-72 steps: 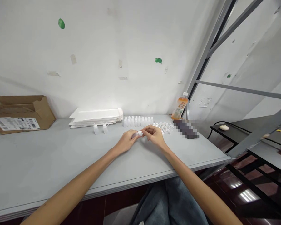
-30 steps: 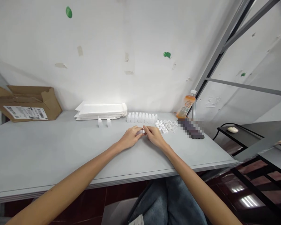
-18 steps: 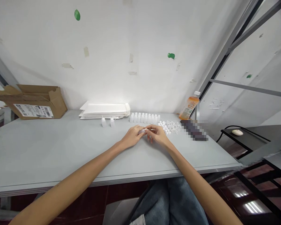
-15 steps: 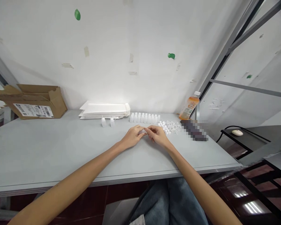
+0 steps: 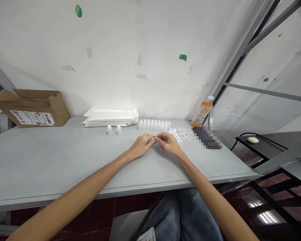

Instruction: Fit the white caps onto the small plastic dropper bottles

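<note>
Both the left hand [image 5: 140, 146] and the right hand [image 5: 168, 144] are closed in on one tiny white plastic bottle [image 5: 152, 140], pinching it in their fingertips right between them, and it seems to lie roughly sideways, though fingers hide most of it, so I can't tell which hand is nearer. Just beyond that bottle, a row of matching bottles [image 5: 154, 125] stands on the tabletop [image 5: 65, 160], with a pile of white caps [image 5: 177, 134] just right of the row.
</note>
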`<control>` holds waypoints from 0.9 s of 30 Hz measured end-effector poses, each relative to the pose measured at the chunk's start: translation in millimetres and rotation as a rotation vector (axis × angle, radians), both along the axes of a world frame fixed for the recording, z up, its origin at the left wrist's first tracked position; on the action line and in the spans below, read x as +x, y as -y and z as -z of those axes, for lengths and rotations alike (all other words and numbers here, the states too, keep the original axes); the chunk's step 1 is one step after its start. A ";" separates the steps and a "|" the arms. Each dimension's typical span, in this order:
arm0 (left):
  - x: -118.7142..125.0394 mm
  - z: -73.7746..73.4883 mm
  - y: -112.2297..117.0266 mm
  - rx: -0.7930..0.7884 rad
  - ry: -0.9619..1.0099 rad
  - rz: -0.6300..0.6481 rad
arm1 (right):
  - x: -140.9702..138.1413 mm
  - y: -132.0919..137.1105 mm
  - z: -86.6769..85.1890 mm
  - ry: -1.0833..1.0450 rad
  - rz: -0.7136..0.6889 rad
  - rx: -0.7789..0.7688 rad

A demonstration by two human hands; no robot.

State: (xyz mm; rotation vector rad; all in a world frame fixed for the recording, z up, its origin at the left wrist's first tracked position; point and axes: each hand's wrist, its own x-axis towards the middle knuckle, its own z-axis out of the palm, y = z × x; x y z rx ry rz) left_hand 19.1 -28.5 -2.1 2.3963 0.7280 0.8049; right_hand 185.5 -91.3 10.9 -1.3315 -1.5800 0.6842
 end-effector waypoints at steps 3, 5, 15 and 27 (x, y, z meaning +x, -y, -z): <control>-0.5 -0.2 2.5 0.020 -0.008 0.017 | -0.5 -1.3 3.1 0.159 0.037 0.071; -0.3 -0.2 3.7 0.033 -0.003 0.043 | -0.4 -2.4 5.5 0.242 0.053 0.106; 1.5 -1.6 1.3 -0.011 0.033 0.014 | 1.9 0.5 1.0 0.163 -0.009 0.025; -2.6 -5.0 -0.3 0.060 -0.018 0.079 | 3.3 -1.4 3.9 0.150 -0.031 -0.021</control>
